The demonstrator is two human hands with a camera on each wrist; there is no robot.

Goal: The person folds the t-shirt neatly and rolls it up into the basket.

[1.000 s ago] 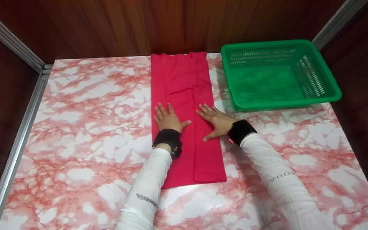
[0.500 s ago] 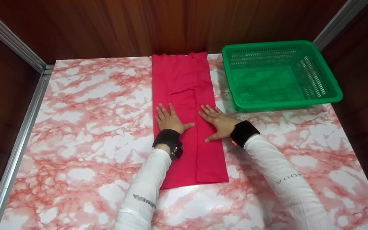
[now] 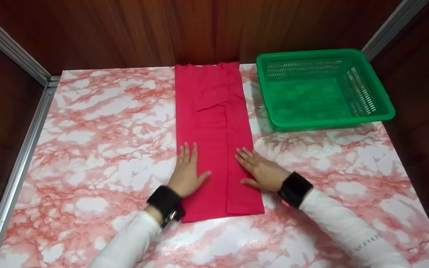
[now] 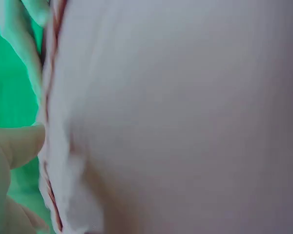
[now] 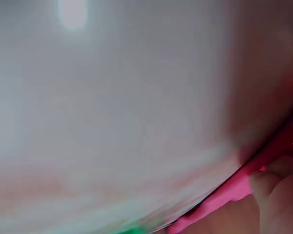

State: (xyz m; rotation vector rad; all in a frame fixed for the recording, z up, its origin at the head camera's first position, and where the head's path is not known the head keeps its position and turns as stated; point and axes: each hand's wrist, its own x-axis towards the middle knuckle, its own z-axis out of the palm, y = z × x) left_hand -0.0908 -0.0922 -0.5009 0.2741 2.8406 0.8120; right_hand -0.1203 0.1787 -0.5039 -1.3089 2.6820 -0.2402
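A folded red garment [image 3: 210, 134] lies flat on the table as a long upright strip, its top edge near the back wall. A short flap with a slanted edge shows on its upper part, and a lengthwise fold edge runs down its right side. My left hand [image 3: 187, 175] rests on the lower left edge of the cloth with fingers straight and thumb spread. Across from it, my right hand [image 3: 264, 170] lies on the lower right edge, fingers extended. In the right wrist view, part of the garment [image 5: 219, 200] shows beside the thumb.
A green plastic basket [image 3: 320, 124] with slotted sides stands at the back right, beside the garment. The table [image 3: 99, 160] has a red and white marbled top. Wood-grain panels [image 3: 125, 33] close in the back and both sides.
Both hands have slid along the garment toward the person, from its middle to its lower part, with the left hand also shifting outward to the left edge. The garment keeps its shape.
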